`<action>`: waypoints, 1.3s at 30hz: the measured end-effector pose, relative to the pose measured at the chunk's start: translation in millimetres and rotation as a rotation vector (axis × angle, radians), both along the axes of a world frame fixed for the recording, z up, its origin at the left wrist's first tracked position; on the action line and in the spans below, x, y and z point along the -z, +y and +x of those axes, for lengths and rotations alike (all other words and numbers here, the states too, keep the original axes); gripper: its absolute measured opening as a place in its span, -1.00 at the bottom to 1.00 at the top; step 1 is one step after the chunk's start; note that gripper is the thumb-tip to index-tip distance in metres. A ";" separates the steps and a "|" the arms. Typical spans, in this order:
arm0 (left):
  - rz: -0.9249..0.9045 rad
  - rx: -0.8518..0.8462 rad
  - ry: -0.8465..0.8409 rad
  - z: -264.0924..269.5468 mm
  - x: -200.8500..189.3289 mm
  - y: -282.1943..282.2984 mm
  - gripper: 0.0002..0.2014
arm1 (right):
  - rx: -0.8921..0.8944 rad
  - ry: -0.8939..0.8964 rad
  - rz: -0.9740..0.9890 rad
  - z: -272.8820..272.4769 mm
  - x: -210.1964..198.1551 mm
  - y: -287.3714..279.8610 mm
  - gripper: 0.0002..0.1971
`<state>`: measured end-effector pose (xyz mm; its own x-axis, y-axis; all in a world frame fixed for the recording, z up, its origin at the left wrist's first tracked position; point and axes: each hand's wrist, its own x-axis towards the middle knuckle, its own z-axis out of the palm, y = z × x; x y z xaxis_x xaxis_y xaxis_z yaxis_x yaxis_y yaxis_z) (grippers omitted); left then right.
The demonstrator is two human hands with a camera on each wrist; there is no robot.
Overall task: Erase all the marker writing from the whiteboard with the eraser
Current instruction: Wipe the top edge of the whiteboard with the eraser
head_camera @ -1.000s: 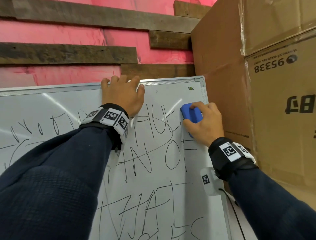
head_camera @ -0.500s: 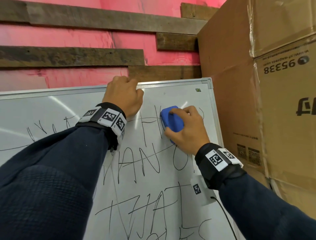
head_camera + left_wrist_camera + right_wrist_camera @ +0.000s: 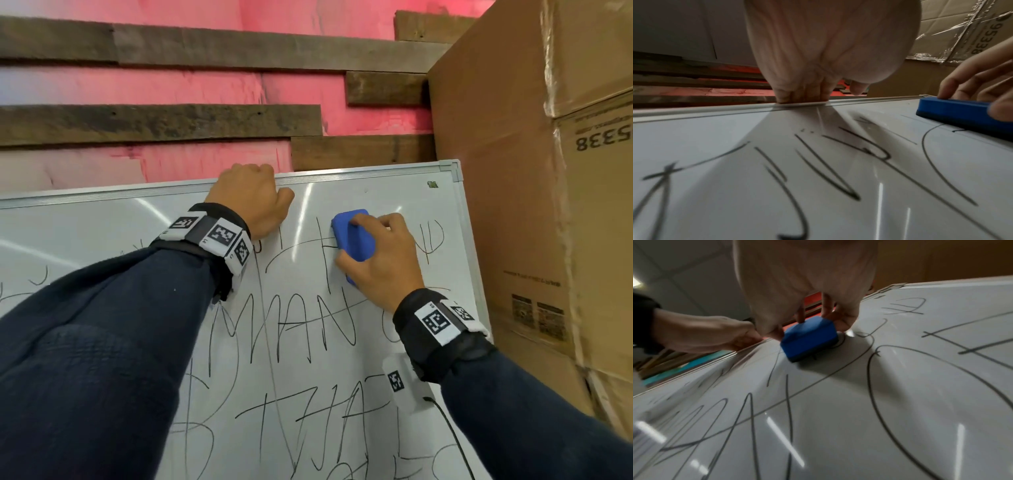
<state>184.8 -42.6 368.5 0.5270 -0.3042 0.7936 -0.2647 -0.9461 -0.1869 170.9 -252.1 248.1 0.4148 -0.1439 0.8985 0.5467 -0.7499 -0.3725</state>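
Note:
A whiteboard (image 3: 102,226) with a silver frame leans against a pink wall and carries black marker writing (image 3: 308,329) over most of its face. My right hand (image 3: 380,260) grips a blue eraser (image 3: 354,240) and holds it flat on the board's top row of writing, as the right wrist view shows with the eraser (image 3: 809,339) on the strokes. My left hand (image 3: 253,198) grips the board's top frame edge (image 3: 715,110) with its fingers curled over it, just left of the eraser (image 3: 962,112).
Tall cardboard boxes (image 3: 548,205) stand tight against the board's right edge. Dark wooden planks (image 3: 171,123) run across the pink wall above. A cable (image 3: 452,438) hangs from my right wrist over the board.
My right hand has slid the eraser leftward along the top row, from near the right frame towards my left hand. The left hand stays on the top edge.

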 end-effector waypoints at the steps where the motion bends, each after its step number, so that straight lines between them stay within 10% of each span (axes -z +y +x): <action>1: -0.025 0.022 0.005 0.5 -1.0 3.7 -0.70 | -0.018 -0.002 -0.043 -0.5 1.4 3.9 -0.53; 5: -0.044 0.024 0.004 -2.6 0.7 8.6 -0.70 | 0.033 -0.024 0.149 2.0 -4.9 3.4 -0.53; 10: -0.097 -0.202 0.091 -6.6 6.5 13.1 -0.56 | -0.038 0.016 -0.087 -6.6 -2.8 17.9 -0.53; 21: -0.063 -0.022 -0.021 -10.3 2.1 58.6 -0.68 | -0.011 0.018 0.071 -7.9 -14.5 39.8 -0.50; 27: -0.094 -0.232 0.084 -11.1 9.8 71.0 -0.53 | 0.018 0.069 -0.039 -19.1 2.9 50.9 -0.60; 39: -0.056 -0.060 -0.037 -16.6 5.9 109.7 -0.54 | 0.176 0.124 -0.248 -31.7 19.1 89.7 -0.54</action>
